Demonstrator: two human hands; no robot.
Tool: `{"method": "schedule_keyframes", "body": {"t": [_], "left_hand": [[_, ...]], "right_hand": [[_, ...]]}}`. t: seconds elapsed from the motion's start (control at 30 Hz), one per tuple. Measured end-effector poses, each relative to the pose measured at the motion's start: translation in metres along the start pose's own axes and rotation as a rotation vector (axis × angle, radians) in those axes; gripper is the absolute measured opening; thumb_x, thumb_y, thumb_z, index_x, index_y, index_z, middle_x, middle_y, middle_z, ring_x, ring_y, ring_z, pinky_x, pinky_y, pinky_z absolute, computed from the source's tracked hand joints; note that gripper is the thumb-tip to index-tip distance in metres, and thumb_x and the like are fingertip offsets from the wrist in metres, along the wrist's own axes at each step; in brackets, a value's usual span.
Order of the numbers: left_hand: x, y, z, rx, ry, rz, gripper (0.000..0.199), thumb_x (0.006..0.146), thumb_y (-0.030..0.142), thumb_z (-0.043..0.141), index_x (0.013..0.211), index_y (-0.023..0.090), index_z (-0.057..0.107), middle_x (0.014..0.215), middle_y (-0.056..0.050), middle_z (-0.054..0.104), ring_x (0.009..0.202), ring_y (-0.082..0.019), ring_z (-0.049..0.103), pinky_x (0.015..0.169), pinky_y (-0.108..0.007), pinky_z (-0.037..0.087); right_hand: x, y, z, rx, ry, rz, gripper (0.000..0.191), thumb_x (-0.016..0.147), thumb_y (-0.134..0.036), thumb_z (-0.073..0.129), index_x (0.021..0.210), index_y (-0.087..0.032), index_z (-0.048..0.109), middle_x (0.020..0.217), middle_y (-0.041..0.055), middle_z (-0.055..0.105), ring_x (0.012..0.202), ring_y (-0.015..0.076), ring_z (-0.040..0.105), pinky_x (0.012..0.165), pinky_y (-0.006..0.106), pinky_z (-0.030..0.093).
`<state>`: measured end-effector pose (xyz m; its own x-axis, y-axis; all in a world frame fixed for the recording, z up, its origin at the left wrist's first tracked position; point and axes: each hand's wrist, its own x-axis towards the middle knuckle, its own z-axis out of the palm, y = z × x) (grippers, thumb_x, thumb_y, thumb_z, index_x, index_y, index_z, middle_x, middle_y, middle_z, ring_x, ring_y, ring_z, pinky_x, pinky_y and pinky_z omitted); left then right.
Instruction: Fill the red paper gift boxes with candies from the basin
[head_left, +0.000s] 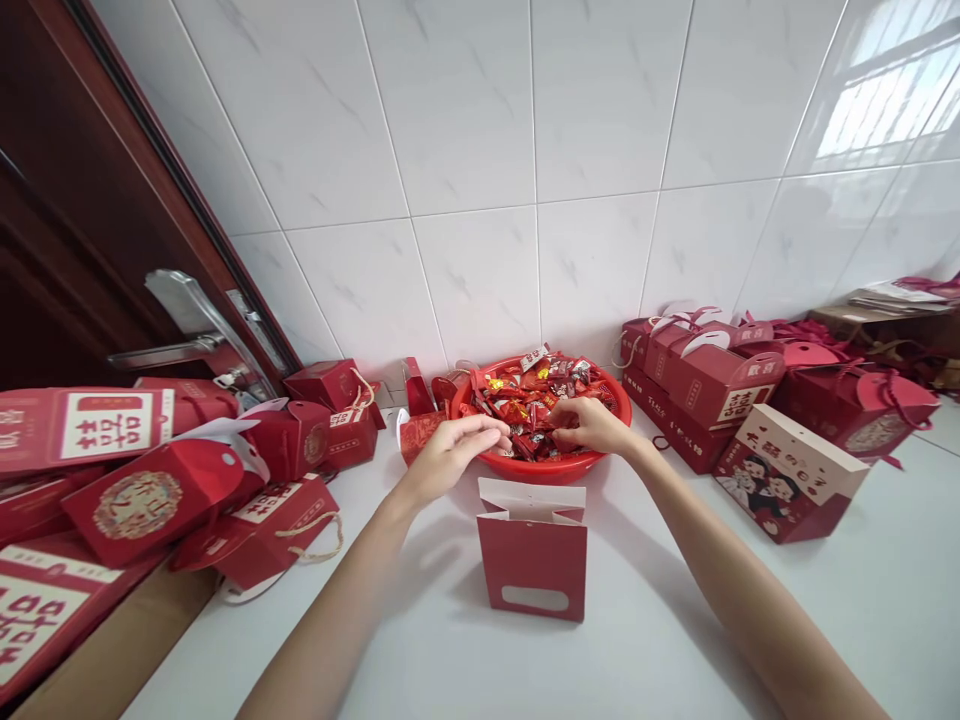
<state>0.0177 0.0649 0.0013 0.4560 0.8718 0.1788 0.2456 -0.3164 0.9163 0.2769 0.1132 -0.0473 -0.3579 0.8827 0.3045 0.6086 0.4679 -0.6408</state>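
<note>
A red plastic basket (540, 468) heaped with wrapped candies (517, 405) stands against the wall. Over its left front rim reaches my left hand (456, 452), fingers stretched out and slightly bent, the tips close to the candies. My right hand (592, 425) comes in from the right side, its fingers curled and pinching at a wrapped candy in the heap; the fingertips are partly hidden. Directly in front of the basket a red paper gift box (532, 565) stands upright on the white tabletop (420, 640). Its top flaps are open, and a pale oval window marks its near face.
Several red gift boxes (292, 525) with cord handles are piled at the left, near a door handle (180, 345). More boxes (697, 375) stack at the right. A cream-and-red box (787, 475) with cartoon figures stands before them. White tiled wall (472, 280) closes the back.
</note>
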Motion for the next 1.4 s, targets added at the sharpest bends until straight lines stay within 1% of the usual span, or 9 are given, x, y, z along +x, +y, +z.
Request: {"method": "schedule_keyframes", "body": {"t": [0.13, 0.27, 0.33, 0.53, 0.67, 0.93, 1.1, 1.3, 1.4], "left_hand": [[0.038, -0.012, 0.006, 0.304, -0.119, 0.055, 0.025, 0.082, 0.031, 0.061, 0.098, 0.018, 0.075, 0.102, -0.008, 0.077, 0.095, -0.025, 0.071, 0.086, -0.035, 0.054], [0.076, -0.02, 0.017, 0.642, -0.467, 0.048, 0.033, 0.07, 0.014, 0.064, 0.1, 0.021, 0.076, 0.11, -0.006, 0.077, 0.102, -0.027, 0.07, 0.088, -0.032, 0.051], [0.09, -0.022, 0.023, 0.794, -0.572, 0.046, 0.036, 0.068, 0.015, 0.066, 0.102, 0.021, 0.075, 0.106, -0.006, 0.077, 0.097, -0.027, 0.07, 0.082, -0.031, 0.051], [0.1, -0.018, 0.043, 1.103, -0.607, -0.01, 0.051, 0.078, 0.043, 0.069, 0.124, 0.02, 0.065, 0.115, -0.015, 0.072, 0.102, -0.034, 0.068, 0.08, -0.035, 0.052], [0.098, -0.017, 0.049, 1.108, -0.63, -0.101, 0.057, 0.081, 0.041, 0.067, 0.135, 0.027, 0.058, 0.123, -0.014, 0.07, 0.109, -0.035, 0.067, 0.086, -0.038, 0.052], [0.098, -0.027, 0.05, 1.036, -0.543, -0.026, 0.056, 0.075, 0.031, 0.069, 0.13, 0.028, 0.064, 0.114, -0.009, 0.074, 0.104, -0.034, 0.07, 0.082, -0.036, 0.053], [0.096, -0.034, 0.049, 0.93, -0.424, -0.006, 0.047, 0.072, 0.03, 0.071, 0.12, 0.031, 0.072, 0.103, -0.005, 0.077, 0.097, -0.031, 0.071, 0.076, -0.032, 0.051], [0.1, -0.047, 0.047, 0.574, -0.209, 0.076, 0.014, 0.072, 0.027, 0.073, 0.084, 0.022, 0.077, 0.08, 0.0, 0.075, 0.081, -0.022, 0.069, 0.076, -0.028, 0.049], [0.103, -0.054, 0.046, 0.335, -0.087, 0.128, 0.017, 0.075, 0.034, 0.074, 0.082, 0.019, 0.076, 0.085, -0.002, 0.076, 0.085, -0.021, 0.068, 0.08, -0.029, 0.049]], "right_hand": [[-0.002, 0.0, -0.001, -0.047, -0.022, -0.014, 0.014, 0.073, -0.01, 0.063, 0.084, -0.016, 0.069, 0.086, 0.0045, 0.075, 0.08, 0.0205, 0.068, 0.074, 0.029, 0.049], [-0.002, -0.002, -0.002, -0.081, -0.072, -0.019, 0.018, 0.072, -0.011, 0.067, 0.088, -0.016, 0.07, 0.091, 0.0051, 0.076, 0.084, 0.021, 0.068, 0.075, 0.03, 0.048], [-0.001, -0.002, -0.002, -0.106, -0.104, -0.02, 0.019, 0.07, -0.015, 0.072, 0.089, -0.017, 0.071, 0.092, 0.0045, 0.076, 0.084, 0.0213, 0.068, 0.075, 0.029, 0.048], [0.0, -0.002, -0.001, -0.184, -0.118, 0.033, 0.016, 0.071, -0.017, 0.072, 0.086, -0.017, 0.071, 0.091, 0.0058, 0.076, 0.081, 0.021, 0.068, 0.072, 0.027, 0.047], [0.0, -0.001, 0.0, -0.22, -0.083, 0.019, 0.017, 0.071, -0.01, 0.065, 0.087, -0.017, 0.068, 0.086, 0.0051, 0.074, 0.076, 0.0193, 0.066, 0.068, 0.026, 0.045], [-0.002, 0.004, 0.002, -0.124, 0.03, 0.021, 0.021, 0.071, -0.006, 0.056, 0.085, -0.018, 0.066, 0.086, 0.0049, 0.074, 0.08, 0.0199, 0.068, 0.073, 0.027, 0.049], [-0.002, 0.009, 0.003, -0.015, 0.138, 0.008, 0.022, 0.069, -0.006, 0.055, 0.083, -0.019, 0.067, 0.085, 0.0033, 0.075, 0.079, 0.0187, 0.069, 0.072, 0.027, 0.052], [0.0, 0.013, 0.002, 0.144, 0.22, 0.043, 0.026, 0.065, -0.005, 0.053, 0.081, -0.02, 0.068, 0.083, 0.0021, 0.075, 0.079, 0.0186, 0.071, 0.072, 0.027, 0.054], [-0.001, 0.014, 0.001, 0.199, 0.229, 0.041, 0.026, 0.066, -0.006, 0.053, 0.083, -0.02, 0.067, 0.085, 0.0026, 0.075, 0.082, 0.0191, 0.071, 0.076, 0.029, 0.056]]}}
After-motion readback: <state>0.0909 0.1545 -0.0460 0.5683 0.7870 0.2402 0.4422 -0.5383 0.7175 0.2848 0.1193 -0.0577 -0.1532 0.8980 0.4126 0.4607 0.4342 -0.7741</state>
